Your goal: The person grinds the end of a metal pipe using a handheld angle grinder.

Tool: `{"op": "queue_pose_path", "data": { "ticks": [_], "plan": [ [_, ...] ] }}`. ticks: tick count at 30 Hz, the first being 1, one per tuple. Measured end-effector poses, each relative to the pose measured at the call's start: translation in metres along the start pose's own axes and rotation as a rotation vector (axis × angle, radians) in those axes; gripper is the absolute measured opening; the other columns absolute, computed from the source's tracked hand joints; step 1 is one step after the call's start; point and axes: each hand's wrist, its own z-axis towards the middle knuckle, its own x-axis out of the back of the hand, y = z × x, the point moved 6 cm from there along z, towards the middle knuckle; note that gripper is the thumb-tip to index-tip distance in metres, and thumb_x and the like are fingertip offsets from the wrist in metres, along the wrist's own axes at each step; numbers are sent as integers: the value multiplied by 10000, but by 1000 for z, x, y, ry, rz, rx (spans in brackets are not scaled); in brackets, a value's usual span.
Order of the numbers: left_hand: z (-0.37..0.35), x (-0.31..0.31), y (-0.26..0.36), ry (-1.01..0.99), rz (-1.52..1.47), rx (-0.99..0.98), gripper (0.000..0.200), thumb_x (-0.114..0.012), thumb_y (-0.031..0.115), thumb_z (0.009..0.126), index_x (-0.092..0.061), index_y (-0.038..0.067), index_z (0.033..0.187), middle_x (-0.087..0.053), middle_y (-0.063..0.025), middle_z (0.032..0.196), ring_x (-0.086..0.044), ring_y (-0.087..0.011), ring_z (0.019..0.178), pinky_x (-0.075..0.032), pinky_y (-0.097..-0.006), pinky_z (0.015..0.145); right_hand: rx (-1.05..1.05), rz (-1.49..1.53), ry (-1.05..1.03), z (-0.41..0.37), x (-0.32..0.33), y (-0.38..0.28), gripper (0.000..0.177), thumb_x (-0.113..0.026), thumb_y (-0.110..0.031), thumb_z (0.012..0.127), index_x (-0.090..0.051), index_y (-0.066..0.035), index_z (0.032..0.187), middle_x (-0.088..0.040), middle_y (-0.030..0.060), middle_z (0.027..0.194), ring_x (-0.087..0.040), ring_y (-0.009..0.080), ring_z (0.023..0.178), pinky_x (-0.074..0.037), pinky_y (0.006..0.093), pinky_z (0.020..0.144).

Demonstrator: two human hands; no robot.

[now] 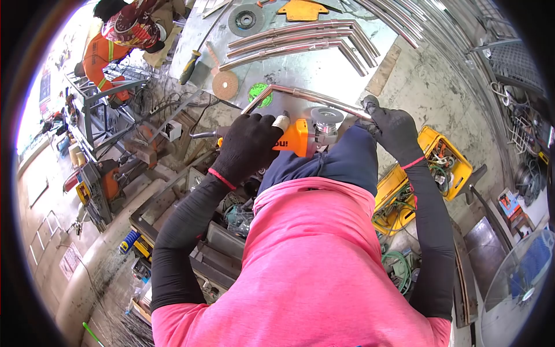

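My left hand (245,144), in a black glove, grips the body of an orange angle grinder (295,137). The grinder's round disc (326,115) sits just under a bent steel tube (300,95) that lies across a metal table (312,66). My right hand (393,127), also gloved in black, holds the right end of that tube down. My pink shirt and dark trousers fill the lower middle of the view.
Several curved steel tubes (300,37) lie further back on the table, with a loose grinding disc (245,20), a brown sanding disc (225,85) and a screwdriver (189,65). A yellow toolbox (433,168) stands open at the right. Another person (124,32) crouches top left.
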Motion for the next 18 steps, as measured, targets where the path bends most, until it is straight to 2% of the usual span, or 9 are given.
{"op": "queue_pose_path", "data": {
  "ticks": [5,6,7,8,9,11,12,14,18],
  "plan": [
    [-4,-3,-4,-98,-5,-14,259,-816,197,782,-732,72,992,-658,-86,949,-691,-300,885,-545,-462,760,-61,101,-62,5,9,1,442,-766,-380,973,-724,-127,1333,-652,160,1106,-732,313,755,-578,439,671],
    [-7,-6,-5,-144,21,-13,410,-827,223,794,-712,71,1157,-684,-95,982,-705,-315,916,-552,-468,779,-62,100,-59,8,14,1,442,-766,-380,973,-724,-127,1333,-652,160,1106,-732,313,755,-578,439,671],
    [-10,-9,-5,-191,49,-15,566,-837,249,806,-691,71,1323,-711,-104,1015,-718,-329,947,-559,-474,799,-188,313,-160,9,11,6,429,-764,-393,989,-735,-113,1313,-668,165,1092,-735,328,773,-584,439,704],
    [-12,-10,-3,-192,49,-20,566,-837,249,806,-691,71,1323,-711,-104,1015,-718,-329,947,-559,-474,799,-315,527,-264,7,7,8,421,-762,-405,1005,-747,-99,1294,-683,170,1079,-738,344,791,-590,439,737],
    [-14,-9,-3,-158,32,-9,583,-840,256,803,-690,71,1335,-715,-105,1034,-718,-331,950,-558,-472,809,-319,526,-262,10,13,10,421,-762,-405,1005,-747,-99,1294,-683,170,1079,-738,344,791,-590,439,737],
    [-14,-7,-3,-122,15,7,601,-844,262,799,-689,72,1348,-719,-106,1054,-719,-333,953,-556,-469,819,-489,844,-648,9,-1,7,480,-741,-456,1027,-747,-74,1318,-729,195,1053,-749,382,900,-590,449,836],
    [-13,-5,-1,-94,13,-5,619,-847,266,797,-684,73,1362,-723,-109,1073,-720,-332,959,-556,-469,821,-484,843,-648,7,-4,6,480,-741,-456,1027,-747,-74,1318,-729,195,1053,-749,382,900,-590,449,836],
    [-12,-2,1,-66,12,-14,637,-851,269,795,-679,73,1376,-726,-111,1093,-722,-332,964,-556,-468,824,-385,745,-408,8,2,6,525,-776,-504,1005,-767,-37,1244,-748,162,900,-688,266,811,-554,409,812],
    [-7,-3,0,-15,2,25,564,-841,235,797,-673,72,1310,-699,-104,1037,-711,-325,949,-552,-466,794,-390,693,-420,6,3,5,533,-757,-523,1013,-764,-55,1268,-762,181,926,-717,295,854,-556,418,830]
  ]
}}
